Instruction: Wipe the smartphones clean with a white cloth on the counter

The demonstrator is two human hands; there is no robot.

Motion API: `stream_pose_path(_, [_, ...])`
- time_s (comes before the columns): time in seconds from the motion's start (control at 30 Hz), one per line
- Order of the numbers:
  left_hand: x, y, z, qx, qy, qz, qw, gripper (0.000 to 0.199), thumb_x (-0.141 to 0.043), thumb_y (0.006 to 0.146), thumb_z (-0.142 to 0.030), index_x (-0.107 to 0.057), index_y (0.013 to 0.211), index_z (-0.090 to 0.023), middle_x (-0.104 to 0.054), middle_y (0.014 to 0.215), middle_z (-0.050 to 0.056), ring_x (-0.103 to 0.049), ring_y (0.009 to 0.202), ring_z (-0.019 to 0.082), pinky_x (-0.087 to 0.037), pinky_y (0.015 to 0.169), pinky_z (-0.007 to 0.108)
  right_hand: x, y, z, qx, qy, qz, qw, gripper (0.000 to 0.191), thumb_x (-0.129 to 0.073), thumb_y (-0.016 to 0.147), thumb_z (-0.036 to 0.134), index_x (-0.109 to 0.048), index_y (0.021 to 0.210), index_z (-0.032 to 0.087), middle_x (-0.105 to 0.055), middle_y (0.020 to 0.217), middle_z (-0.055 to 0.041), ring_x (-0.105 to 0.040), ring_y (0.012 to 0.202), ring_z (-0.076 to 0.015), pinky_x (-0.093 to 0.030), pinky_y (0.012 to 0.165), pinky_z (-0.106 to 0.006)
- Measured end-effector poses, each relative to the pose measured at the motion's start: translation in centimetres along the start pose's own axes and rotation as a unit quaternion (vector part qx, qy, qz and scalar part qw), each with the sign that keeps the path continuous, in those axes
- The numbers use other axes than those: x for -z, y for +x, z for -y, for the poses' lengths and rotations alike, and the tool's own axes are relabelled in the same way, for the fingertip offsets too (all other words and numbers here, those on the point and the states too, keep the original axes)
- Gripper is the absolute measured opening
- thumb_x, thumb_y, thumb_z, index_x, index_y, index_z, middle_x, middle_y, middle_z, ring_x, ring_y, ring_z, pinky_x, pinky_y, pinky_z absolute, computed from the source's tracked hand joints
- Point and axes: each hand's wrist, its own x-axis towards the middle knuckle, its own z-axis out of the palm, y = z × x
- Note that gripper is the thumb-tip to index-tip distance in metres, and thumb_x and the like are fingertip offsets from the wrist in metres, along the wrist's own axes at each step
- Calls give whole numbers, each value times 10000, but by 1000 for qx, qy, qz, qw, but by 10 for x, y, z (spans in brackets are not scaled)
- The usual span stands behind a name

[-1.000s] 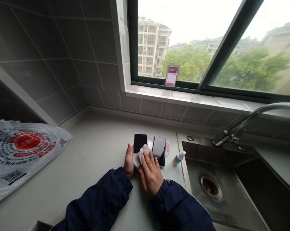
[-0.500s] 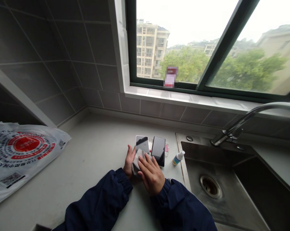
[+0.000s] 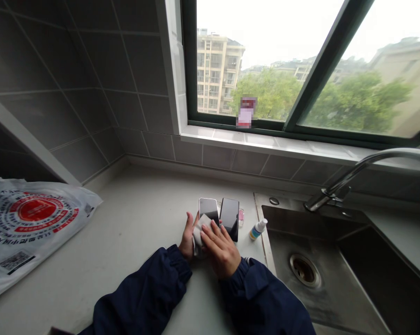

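Cloth [image 3: 200,231], pale grey, thin and creased, covers the lower part of a slim, rectangular pale-edged phone [image 3: 209,206], which is just left of a flat, rectangular black-screened phone [image 3: 230,216] on the smooth off-white desk [image 3: 150,200]. Wiping looks to be under way and unfinished: the upper part of the pale-edged phone is bare and glossy, the lower part is under the cloth, and what share is done cannot be told. No cloth lies on the black-screened phone; whether it is clean, the view does not settle. The person's left hand [image 3: 187,237] is half open at the near left side of the pale-edged phone, seeming to cradle it, thumb raised and apart, the other fingers mostly hidden. The right hand [image 3: 224,251] is nearly flat, back upward, fingers extended over the cloth and slanting up to the left; its thumb is hidden, so whether it pinches the cloth or only presses it is unclear. Both forearms, in navy fabric sleeves [image 3: 136,293], reach in from the near side of the black-screened phone, converging toward it. Right of that phone stands a small white-topped plastic bottle [image 3: 257,229] with a blue-and-yellow label, and farther right is the stainless-steel sink [image 3: 279,242].
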Motion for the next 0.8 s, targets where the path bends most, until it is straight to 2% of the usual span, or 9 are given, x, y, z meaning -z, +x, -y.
stream_pose_path(0.13, [1, 0, -5, -22, 4, -16, 1000, 725, -382, 875, -673, -354, 1455, -240, -646, 1225, 147, -655, 1062, 282, -520, 906, 428, 3, 1, -8, -17, -19, -5, 1000, 325, -481, 981, 199, -568, 1293, 192, -564, 1367, -54, -275, 1429, -301, -348, 1105, -512])
stream_pose_path(0.3, [-5, 6, -11, -64, -6, -34, 997, 696, -376, 899, -635, -350, 1459, -224, -623, 1269, 146, -631, 1109, 302, -496, 948, 468, 3, -2, -16, -36, -26, -1, 999, 330, -471, 978, 181, -569, 1292, 194, -562, 1368, -56, -261, 1433, -310, -367, 1081, -539])
stream_pose_path(0.47, [-12, 5, -8, -79, 12, -73, 994, 646, -399, 916, -581, -364, 1449, -217, -623, 1269, 140, -618, 1135, 290, -494, 966, 445, 1, -2, -11, -33, -22, -2, 999, 315, -470, 984, 225, -584, 1273, 173, -554, 1377, -63, -279, 1427, -313, -403, 1059, -527])
stream_pose_path(0.67, [-15, 2, 4, -29, 14, -40, 999, 629, -437, 900, -589, -386, 1425, -247, -651, 1211, 130, -640, 1101, 271, -519, 931, 412, 0, 2, 5, -11, -12, -10, 1000, 313, -471, 986, 235, -601, 1261, 161, -528, 1402, -55, -289, 1423, -306, -364, 1109, -498])
stream_pose_path(0.8, [-15, 2, 4, -40, 23, -34, 998, 645, -472, 876, -608, -411, 1411, -253, -647, 1224, 127, -639, 1103, 271, -522, 929, 408, 2, 2, 2, -9, -24, -3, 1000, 323, -479, 984, 248, -591, 1278, 172, -521, 1408, -42, -259, 1433, -310, -352, 1114, -503])
